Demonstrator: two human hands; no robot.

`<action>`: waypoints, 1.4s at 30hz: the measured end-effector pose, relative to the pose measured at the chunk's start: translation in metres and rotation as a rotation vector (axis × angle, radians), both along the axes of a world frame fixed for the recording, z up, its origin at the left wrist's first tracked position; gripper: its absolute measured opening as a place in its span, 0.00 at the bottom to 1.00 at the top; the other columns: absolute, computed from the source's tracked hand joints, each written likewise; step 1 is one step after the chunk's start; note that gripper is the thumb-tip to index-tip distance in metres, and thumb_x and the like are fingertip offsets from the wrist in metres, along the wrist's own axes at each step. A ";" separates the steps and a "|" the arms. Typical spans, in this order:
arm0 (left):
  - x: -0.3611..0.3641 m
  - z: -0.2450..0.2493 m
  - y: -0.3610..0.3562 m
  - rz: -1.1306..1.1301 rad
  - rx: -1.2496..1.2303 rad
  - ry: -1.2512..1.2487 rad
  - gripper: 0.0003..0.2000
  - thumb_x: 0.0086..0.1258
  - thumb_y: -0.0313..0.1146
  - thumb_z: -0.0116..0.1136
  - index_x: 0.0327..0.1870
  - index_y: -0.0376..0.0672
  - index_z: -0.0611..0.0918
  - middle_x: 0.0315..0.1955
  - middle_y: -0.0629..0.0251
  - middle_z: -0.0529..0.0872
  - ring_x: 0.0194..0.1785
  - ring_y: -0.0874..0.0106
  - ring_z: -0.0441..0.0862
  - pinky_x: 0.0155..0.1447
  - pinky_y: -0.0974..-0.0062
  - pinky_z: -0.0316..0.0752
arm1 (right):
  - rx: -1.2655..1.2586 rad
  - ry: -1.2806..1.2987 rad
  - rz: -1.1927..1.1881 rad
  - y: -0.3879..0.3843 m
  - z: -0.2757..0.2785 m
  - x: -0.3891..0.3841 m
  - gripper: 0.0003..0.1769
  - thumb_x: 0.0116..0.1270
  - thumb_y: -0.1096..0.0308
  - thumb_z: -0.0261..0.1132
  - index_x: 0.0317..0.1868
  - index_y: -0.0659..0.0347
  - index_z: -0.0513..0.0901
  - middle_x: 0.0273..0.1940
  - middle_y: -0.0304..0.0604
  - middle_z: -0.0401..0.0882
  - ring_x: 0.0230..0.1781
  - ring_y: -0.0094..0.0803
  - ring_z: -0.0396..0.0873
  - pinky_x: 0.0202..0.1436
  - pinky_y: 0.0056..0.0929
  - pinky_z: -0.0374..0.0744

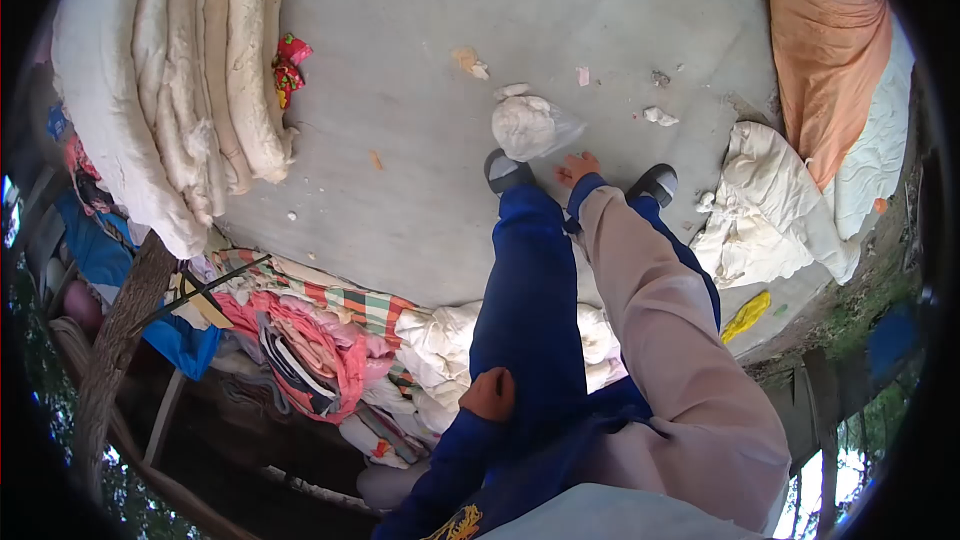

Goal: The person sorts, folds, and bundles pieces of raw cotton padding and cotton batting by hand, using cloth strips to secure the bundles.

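Bag (530,125) sits on the concrete floor (420,90), just ahead of the left sandal (505,172) and between the two feet in line. It is a clear plastic sack stuffed with white wadding. I judge it light, soft and squashy; the film is likely slick and thin, so it could tear if dragged on the rough floor. Best hold looks like the gathered top or a handful of slack plastic, not the round belly, which would just give way. Right hand (578,168) reaches down at the end of a pale sleeve, fingers loosely spread and empty, low by the floor just beside the bag's near edge; I cannot tell whether it touches bag or floor. Left hand (490,395) rests on the blue trouser leg, seemingly at the knee; its fingers are hidden, so I cannot tell whether it is spread or curled. Loose wadding scraps (660,117) lie near. Rolled quilts (170,70) and folded cloths (310,330) are well apart to the left.
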State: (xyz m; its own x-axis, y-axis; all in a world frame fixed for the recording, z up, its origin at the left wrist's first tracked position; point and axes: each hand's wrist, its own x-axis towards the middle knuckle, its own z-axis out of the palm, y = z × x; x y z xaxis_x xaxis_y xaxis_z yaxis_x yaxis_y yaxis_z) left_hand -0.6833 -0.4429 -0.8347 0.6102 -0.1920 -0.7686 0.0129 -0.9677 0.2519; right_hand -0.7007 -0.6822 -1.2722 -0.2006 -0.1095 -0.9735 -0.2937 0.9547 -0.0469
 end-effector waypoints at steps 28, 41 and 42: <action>-0.014 0.139 -0.089 0.416 -0.791 0.300 0.27 0.57 0.27 0.65 0.60 0.39 0.71 0.52 0.60 0.79 0.56 0.67 0.76 0.62 0.69 0.69 | 0.158 -0.750 0.628 -0.024 0.634 -0.056 0.19 0.65 0.54 0.65 0.52 0.56 0.80 0.37 0.38 0.83 0.29 0.26 0.80 0.29 0.25 0.76; 0.095 0.259 -0.158 0.628 -1.304 0.524 0.15 0.71 0.37 0.46 0.51 0.39 0.74 0.49 0.61 0.79 0.53 0.67 0.77 0.56 0.70 0.74 | -0.641 -0.789 0.422 -0.209 0.771 -0.063 0.11 0.66 0.63 0.65 0.30 0.62 0.80 0.23 0.34 0.77 0.20 0.21 0.73 0.22 0.24 0.71; 0.090 0.286 -0.172 0.644 -1.371 0.565 0.15 0.71 0.38 0.45 0.51 0.39 0.74 0.49 0.61 0.78 0.53 0.67 0.77 0.57 0.70 0.74 | -0.735 -0.786 0.432 -0.217 0.754 -0.065 0.11 0.66 0.63 0.65 0.32 0.63 0.81 0.21 0.34 0.76 0.19 0.23 0.74 0.24 0.25 0.73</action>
